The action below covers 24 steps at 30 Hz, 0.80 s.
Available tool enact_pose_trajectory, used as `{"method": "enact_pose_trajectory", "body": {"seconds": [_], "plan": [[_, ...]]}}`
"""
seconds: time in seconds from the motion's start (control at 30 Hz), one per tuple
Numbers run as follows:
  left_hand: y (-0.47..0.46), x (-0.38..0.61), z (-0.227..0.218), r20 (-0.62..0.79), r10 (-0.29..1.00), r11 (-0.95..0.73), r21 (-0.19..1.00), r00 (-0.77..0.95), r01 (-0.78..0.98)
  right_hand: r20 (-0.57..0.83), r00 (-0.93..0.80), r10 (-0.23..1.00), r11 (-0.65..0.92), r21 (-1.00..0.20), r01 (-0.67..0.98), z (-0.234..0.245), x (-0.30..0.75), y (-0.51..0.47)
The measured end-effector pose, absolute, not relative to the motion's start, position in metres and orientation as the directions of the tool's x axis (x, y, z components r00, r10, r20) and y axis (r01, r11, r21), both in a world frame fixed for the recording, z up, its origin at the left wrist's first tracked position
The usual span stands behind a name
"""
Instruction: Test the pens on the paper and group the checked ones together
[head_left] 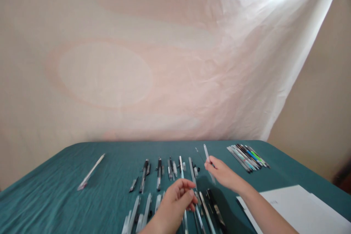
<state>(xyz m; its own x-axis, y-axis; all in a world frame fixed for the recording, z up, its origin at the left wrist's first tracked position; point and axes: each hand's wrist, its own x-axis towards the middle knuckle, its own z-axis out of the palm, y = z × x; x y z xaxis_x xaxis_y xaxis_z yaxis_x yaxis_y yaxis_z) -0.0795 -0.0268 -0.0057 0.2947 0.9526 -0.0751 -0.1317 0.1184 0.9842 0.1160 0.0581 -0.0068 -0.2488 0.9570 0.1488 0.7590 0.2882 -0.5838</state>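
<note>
Green cloth (pixel 82 210), matt and finely wrinkled at the left, covers the surface before me. Between the thumb and fingers of my right grip (pixel 221 172) I pinch a slender translucent tube (pixel 206 150), smooth and straight; its upper length projects above my fingertips, leaning slightly left, and its lower end shows beneath them. Just left of the tube, a thin dark rod with a pale tip (pixel 196 150) slants down towards the same fingers; whether it is pinched as well, I cannot tell. My left grip (pixel 179 197) is half curled, the thumb near the bent fingers, above a near row of long, narrow pens; I cannot tell whether it holds anything. The tube lies beyond this hand and to its right, well apart from it.

In the near row, clear glossy barrels (pixel 134 214) stand out on the left and a thick black pen (pixel 216 210) on the right. Farther off, the back row includes a clear pen with a black upper part (pixel 159 173) and, beside it, short clear and dark pieces (pixel 170 169). A flat bundle of slim pens (pixel 245 159), grey, black, blue and bright green, lies beyond my right grip to the right. Smooth white paper sheets (pixel 301 208) lie beside my right forearm; a long whitish stick (pixel 93 170) lies alone at far left. Creased pale pinkish fabric (pixel 164 80) hangs behind.
</note>
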Motion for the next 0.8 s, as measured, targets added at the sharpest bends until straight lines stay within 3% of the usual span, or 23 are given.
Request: {"method": "enact_pose_trajectory", "body": {"seconds": [0.1,0.17,0.27,0.4,0.63,0.8], "plan": [[-0.026,-0.083,-0.004,-0.151,0.947,0.204,0.964,0.285,-0.168,-0.023,-0.437,0.899,0.222,-0.837,0.5,0.007,0.099,0.033],[-0.027,-0.083,-0.002,-0.146,0.951,0.198,0.964,0.271,-0.175,-0.113,-0.54,0.834,0.107,-0.927,0.36,0.013,0.089,0.018],[-0.027,-0.084,0.001,-0.113,0.964,0.156,0.974,0.241,-0.166,-0.153,-0.61,0.777,0.056,-0.949,0.309,0.021,0.077,0.004],[-0.025,-0.087,0.003,-0.102,0.984,0.134,0.965,0.148,-0.224,-0.123,-0.666,0.736,0.12,-0.944,0.308,0.027,0.069,-0.004],[-0.025,-0.086,-0.004,-0.084,0.948,0.227,0.855,0.308,-0.467,-0.112,-0.75,0.651,0.164,-0.945,0.283,0.03,0.061,-0.014],[-0.022,-0.091,0.005,-0.117,0.968,0.222,0.811,0.222,-0.542,-0.132,-0.723,0.678,0.076,-0.966,0.248,0.031,0.064,-0.012]]}}
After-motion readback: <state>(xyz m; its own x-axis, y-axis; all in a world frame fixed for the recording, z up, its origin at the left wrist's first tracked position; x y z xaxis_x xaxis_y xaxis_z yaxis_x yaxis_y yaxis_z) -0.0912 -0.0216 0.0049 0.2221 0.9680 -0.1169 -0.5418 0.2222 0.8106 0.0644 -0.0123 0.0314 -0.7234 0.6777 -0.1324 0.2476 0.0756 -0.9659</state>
